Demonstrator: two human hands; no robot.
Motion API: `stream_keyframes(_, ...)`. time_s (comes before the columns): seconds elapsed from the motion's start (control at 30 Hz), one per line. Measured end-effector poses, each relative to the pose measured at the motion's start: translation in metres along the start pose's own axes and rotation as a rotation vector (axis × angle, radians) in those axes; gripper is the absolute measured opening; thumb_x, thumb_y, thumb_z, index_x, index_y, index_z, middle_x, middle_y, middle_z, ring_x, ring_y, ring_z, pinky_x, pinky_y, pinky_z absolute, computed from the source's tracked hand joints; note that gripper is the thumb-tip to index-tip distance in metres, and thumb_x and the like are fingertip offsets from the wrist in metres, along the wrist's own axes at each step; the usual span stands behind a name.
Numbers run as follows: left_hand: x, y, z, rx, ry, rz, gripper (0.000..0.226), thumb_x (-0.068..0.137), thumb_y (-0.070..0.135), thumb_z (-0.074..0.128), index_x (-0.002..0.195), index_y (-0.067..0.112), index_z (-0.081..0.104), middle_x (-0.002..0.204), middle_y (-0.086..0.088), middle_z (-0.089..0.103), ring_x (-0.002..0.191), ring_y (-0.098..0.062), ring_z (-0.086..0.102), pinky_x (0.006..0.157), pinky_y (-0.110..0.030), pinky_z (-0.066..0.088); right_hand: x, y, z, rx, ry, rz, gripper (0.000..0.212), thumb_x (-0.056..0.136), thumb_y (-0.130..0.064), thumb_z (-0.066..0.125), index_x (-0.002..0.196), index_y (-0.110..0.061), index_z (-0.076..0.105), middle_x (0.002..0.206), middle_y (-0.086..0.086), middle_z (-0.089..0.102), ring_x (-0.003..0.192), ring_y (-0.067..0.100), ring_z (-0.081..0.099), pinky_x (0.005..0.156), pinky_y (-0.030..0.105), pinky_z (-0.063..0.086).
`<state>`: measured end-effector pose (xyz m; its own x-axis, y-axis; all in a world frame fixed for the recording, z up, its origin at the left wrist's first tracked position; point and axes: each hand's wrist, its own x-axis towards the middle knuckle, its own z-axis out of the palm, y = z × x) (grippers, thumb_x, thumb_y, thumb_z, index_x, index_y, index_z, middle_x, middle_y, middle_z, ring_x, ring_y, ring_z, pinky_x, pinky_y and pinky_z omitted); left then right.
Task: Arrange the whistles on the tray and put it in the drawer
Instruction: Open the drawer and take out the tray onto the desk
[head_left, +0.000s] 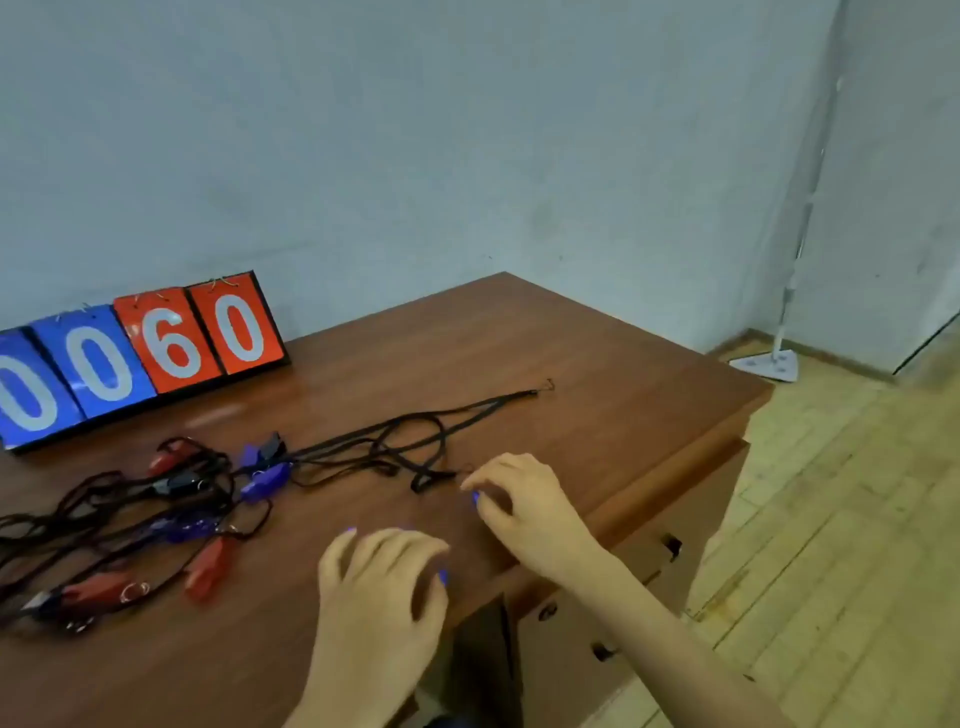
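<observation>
left hand (382, 587) fingers spread over desk (597, 364); right hand (519, 499) seemingly pinching cord (431, 480).

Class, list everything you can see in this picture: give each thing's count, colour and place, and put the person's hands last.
Whistles: several, count unclear, red, blue and black, on the desk's left side.
Cords: tangled, black, from the whistles toward mid-desk.
Scoreboard: one, blue and red cards reading 0060, against the wall.
Desk: one, brown wood, drawers at right.
Mop: one, white, in the corner.
Left hand: open, over the desk.
Right hand: fingers curled near a cord end.
</observation>
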<state>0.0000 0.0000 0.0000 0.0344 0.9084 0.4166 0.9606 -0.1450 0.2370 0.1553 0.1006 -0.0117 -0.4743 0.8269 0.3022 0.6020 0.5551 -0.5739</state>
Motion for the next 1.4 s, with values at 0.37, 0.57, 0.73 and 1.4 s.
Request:
stream_keyframes(0.37,-0.023,0.041,0.047,0.133,-0.150,-0.052,0.051,0.082,0.035,0.037,0.123,0.016,0.059,0.127,0.001,0.060,0.121,-0.020,0.052,0.101,-0.036,0.030,-0.100,0.069,0.047,-0.006,0.392,0.145,0.055,0.095,-0.030,0.030,0.146,-0.038,0.013,0.155,-0.008,0.013,0.145,0.005,0.004,0.118,0.027,0.001)
stream_keyframes(0.57,-0.049,0.036,0.064,0.162,-0.081,-0.004,0.061,0.079,0.026,0.041,0.138,0.016,0.036,0.142,-0.003,0.045,0.131,-0.021,0.034,0.108,-0.039,0.018,-0.122,0.111,0.079,-0.161,0.272,0.312,0.060,0.087,-0.027,0.030,0.147,-0.028,0.018,0.154,-0.005,0.017,0.143,0.011,0.010,0.114,0.049,0.023)
stream_keyframes(0.73,-0.049,0.031,0.069,0.187,-0.077,0.011,0.061,0.079,0.024,0.044,0.139,0.015,0.036,0.141,-0.003,0.045,0.131,-0.022,0.034,0.109,-0.038,0.016,-0.123,0.115,0.071,-0.205,0.255,0.292,0.066,0.078,-0.007,0.044,0.141,-0.023,0.029,0.151,0.003,0.031,0.093,0.024,0.057,0.073,0.027,0.043)
stream_keyframes(1.4,-0.053,0.026,0.074,0.262,0.051,0.080,0.064,0.079,0.020,0.052,0.140,0.013,0.035,0.142,-0.006,0.044,0.130,-0.024,0.039,0.107,-0.040,0.024,-0.179,0.109,0.068,-0.307,0.366,0.299,0.086,0.064,0.015,0.062,0.138,-0.017,0.032,0.150,0.004,0.032,0.089,0.030,0.063,0.074,0.034,0.054)
